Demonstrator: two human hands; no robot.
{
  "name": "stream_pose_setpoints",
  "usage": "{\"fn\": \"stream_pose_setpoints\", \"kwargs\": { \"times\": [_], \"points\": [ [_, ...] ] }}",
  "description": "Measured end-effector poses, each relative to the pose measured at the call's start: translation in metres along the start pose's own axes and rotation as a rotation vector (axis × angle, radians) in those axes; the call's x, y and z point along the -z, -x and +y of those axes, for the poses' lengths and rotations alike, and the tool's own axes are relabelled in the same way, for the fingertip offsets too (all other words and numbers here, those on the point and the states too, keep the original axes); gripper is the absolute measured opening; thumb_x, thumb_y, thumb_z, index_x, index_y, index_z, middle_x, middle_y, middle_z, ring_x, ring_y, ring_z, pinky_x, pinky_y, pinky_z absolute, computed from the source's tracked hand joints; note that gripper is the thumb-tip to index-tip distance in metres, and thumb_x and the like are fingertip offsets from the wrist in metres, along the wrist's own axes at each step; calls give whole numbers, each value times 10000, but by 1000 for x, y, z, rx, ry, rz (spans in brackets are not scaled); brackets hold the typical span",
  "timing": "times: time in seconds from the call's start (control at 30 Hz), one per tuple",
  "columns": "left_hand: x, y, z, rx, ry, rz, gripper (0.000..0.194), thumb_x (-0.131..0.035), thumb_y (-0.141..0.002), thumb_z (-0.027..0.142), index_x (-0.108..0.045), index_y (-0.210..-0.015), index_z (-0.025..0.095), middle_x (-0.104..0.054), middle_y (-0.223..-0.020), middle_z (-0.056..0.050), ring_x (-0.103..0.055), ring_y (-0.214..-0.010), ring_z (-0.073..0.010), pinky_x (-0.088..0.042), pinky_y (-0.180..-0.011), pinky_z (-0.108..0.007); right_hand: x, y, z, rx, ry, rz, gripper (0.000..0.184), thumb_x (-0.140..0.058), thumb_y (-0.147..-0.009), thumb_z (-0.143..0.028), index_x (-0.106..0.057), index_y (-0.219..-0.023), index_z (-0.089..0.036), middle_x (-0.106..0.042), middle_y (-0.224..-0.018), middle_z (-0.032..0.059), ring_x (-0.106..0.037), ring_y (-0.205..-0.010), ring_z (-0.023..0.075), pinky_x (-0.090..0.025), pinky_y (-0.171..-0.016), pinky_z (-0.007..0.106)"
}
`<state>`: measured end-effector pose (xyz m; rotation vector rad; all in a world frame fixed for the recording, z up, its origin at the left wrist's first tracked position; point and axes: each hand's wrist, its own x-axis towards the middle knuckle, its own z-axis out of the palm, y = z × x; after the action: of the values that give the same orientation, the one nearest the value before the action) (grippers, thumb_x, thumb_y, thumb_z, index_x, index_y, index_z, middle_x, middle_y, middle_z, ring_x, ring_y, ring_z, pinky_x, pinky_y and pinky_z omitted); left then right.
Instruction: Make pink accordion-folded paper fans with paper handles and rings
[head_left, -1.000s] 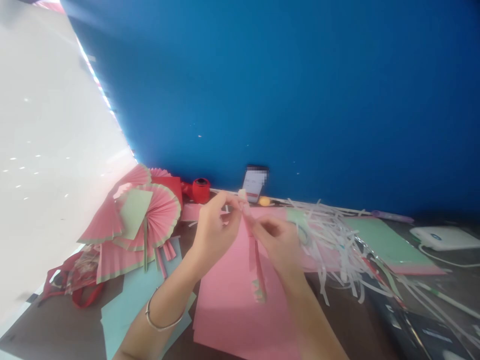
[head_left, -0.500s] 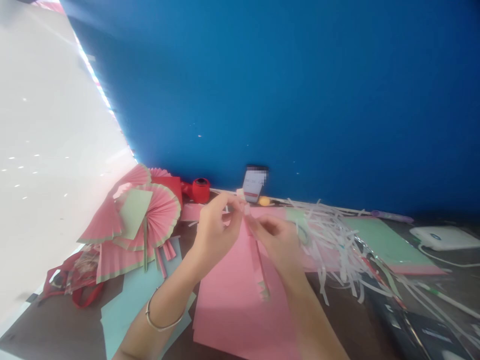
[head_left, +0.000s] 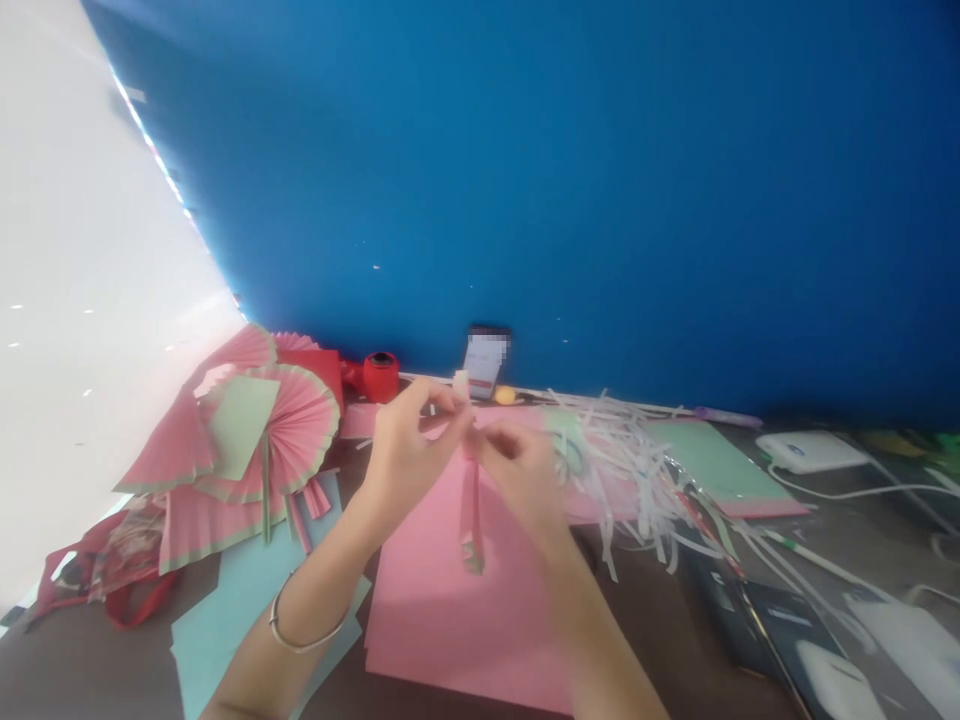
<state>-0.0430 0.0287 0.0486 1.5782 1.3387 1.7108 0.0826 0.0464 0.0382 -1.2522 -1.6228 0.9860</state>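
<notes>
A narrow pleated strip of pink paper with a green edge at its lower end is pinched between both my hands. My left hand closes its thumb and index finger near the strip's upper part, where a pale end sticks up above the fingertips. Just below and to the right, my right hand grips the same strip with fingers pressed together. Under them lies a stack of pink paper sheets. The exact pinch point is partly hidden by the fingers.
Pink and green pleated paper fans are piled at left, over light blue sheets. Red tape and a phone stand by the blue wall. At right lie white paper strips, a green sheet and a white device.
The view has turned slightly to the right, so everything sits further left. The folded strip now hangs straighter, its lower end swung left; both hands keep their pinch.
</notes>
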Motion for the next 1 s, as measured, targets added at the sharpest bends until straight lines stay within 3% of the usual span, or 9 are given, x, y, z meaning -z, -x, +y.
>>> {"fn": "stream_pose_setpoints", "kwargs": {
  "times": [0.2, 0.47, 0.67, 0.87, 1.0],
  "points": [
    [1, -1, 1, -4, -24, 59, 162, -602, -737, 189, -460, -660, 181, -634, -767, -19, -627, -785, -140, -535, -657, -238, 2, 1, -1, 10, -49, -5, 411, -581, -711, -549, -580, -572, -162, -533, -556, -4, -468, -536, 119, -360, -498, 248],
    [3, -1, 2, -15, 12, 117, 170, -626, -722, 201, -476, -649, 172, -636, -751, -22, -637, -778, -146, -537, -650, -241, 7, 2, 0, -32, -46, -45, 283, -615, -707, -437, -666, -717, -159, -669, -719, 49, -563, -609, 160, -429, -561, 277],
    [5, -2, 2, -30, -4, 142, 169, -637, -714, 197, -485, -646, 170, -642, -731, -23, -637, -759, -145, -527, -609, -222, 12, 5, -2, -14, -17, -105, 211, -598, -730, -366, -679, -777, -177, -691, -799, 50, -596, -685, 172, -447, -624, 291],
    [4, -2, 1, -31, -8, 149, 184, -644, -711, 196, -479, -635, 168, -656, -739, -26, -643, -763, -144, -524, -608, -215, 16, 6, -6, 31, 15, -40, 164, -612, -723, -335, -681, -745, -188, -685, -900, 58, -608, -786, 178, -456, -678, 285],
    [3, -3, 0, -25, 1, 161, 190, -644, -712, 207, -477, -630, 169, -657, -735, -27, -644, -771, -149, -529, -605, -221, 18, 3, -7, 22, 34, -88, 154, -594, -736, -314, -678, -763, -188, -694, -829, 43, -617, -745, 174, -463, -667, 289]
  ]
}}
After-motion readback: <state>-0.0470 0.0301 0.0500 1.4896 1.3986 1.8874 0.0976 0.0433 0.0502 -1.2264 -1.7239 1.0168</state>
